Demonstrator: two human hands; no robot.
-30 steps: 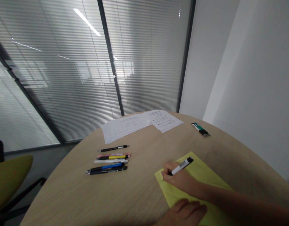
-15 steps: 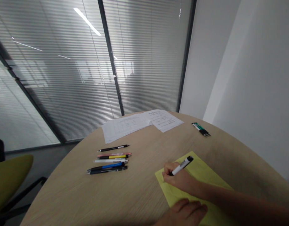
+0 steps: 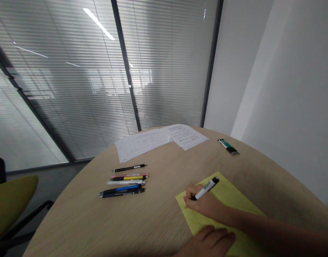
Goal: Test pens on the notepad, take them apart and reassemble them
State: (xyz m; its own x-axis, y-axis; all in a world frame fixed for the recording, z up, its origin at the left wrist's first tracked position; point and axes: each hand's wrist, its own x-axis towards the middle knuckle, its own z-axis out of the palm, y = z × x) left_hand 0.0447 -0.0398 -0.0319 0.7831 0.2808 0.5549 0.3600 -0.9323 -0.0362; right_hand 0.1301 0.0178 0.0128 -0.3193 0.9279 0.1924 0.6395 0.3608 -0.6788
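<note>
A white pen [image 3: 206,189] with a black clip end is gripped in my right hand [image 3: 201,204], fingers pinched around its lower part. Its tip is hidden behind my fingers. That hand rests near the far left corner of a sheet of yellow paper [image 3: 230,192], which lies on the table [image 3: 158,217]. My left hand [image 3: 210,243] lies flat across the paper's near left edge, fingers out and nothing held, partly cut off by the bottom of the view.
Several pens and mechanical pencils [image 3: 128,186] lie in a row on the left. Beyond them are printed white sheets [image 3: 142,144]. A small group of green, white and black pens [image 3: 228,146] sits far right. A yellow-green chair [image 3: 14,203] stands left of the table.
Almost nothing differs. Both hands, the pen and the yellow paper keep their places, with at most a very slight shift of the right hand's fingers.
</note>
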